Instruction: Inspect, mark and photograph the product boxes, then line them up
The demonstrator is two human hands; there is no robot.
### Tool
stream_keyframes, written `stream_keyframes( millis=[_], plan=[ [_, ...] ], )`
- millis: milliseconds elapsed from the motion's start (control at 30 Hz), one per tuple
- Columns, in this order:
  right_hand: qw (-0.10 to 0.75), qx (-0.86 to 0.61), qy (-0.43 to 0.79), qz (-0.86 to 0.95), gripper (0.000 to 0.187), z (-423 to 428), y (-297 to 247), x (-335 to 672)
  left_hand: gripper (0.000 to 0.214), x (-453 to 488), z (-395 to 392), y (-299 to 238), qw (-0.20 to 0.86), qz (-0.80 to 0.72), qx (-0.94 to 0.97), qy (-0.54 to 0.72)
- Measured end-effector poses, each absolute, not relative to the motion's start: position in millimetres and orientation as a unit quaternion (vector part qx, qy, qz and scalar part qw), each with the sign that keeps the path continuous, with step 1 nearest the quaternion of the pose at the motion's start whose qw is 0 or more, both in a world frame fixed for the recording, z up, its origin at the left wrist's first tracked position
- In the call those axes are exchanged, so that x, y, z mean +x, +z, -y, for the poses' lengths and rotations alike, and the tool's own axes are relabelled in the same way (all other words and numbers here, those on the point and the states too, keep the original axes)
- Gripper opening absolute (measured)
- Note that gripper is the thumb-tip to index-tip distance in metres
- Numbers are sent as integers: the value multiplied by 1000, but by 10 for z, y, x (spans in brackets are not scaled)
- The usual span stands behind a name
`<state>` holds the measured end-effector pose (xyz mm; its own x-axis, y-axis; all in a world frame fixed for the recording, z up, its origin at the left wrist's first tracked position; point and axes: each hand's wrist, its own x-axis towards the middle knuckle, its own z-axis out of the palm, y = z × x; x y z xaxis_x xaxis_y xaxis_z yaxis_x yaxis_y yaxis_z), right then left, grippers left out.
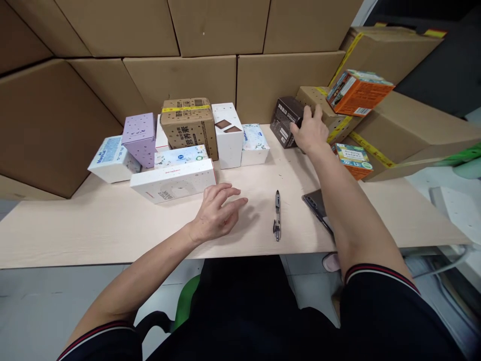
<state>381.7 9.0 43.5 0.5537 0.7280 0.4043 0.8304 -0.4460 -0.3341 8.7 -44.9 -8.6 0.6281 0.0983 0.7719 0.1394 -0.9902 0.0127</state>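
My right hand reaches to the back right of the light wooden table and grips a dark brown box with white print, fingers over its top. My left hand hovers just above the table's middle, fingers spread and holding nothing. It is nearest a long white box lying flat to its left. A black pen lies between my hands.
Several small boxes stand in a group at the back left: a lilac one, a brown carton, a tall white one. Orange boxes sit on cartons at the right. A dark phone lies under my right forearm. Cardboard cartons wall the back.
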Motion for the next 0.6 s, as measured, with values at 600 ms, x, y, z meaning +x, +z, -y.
stream_keyframes(
  millis=[600],
  plan=[
    [457,-794,-112,385,50,589,770,3553,41,60,374,-91,17,89,-889,-450]
  ],
)
